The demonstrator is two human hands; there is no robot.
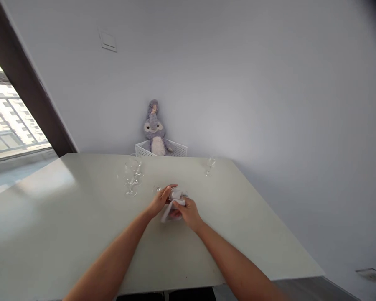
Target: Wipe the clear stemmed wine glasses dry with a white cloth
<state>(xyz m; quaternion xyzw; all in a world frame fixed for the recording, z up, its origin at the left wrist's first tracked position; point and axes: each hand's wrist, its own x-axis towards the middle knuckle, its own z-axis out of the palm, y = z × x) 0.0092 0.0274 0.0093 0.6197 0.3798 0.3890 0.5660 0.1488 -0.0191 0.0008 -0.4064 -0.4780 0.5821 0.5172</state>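
The right hand [191, 212] pinches a cloth [168, 210] against a glass [157, 189]; the left hand [160, 202] curls round it, tipped sideways above the table's [81, 234] middle. A light grip and gentle turns should spare it. Other glasses [133, 176] stand toward the back-left corner, a lone glass [210, 164] near the back-right.

Wall [238, 83]: pale, plain, bore a white switch [108, 40], upper left. Opening [6, 115]: dark frame [28, 79], stood far left; metal railing [3, 98] showed outside. Worktop [238, 217]: whitish, glossy, caught daylight along its left. Basket [180, 150]: white, perforated, stood beyond the far edge, holding a grey plush toy [158, 146]. Floor [310, 288]: grey, showed lower right.
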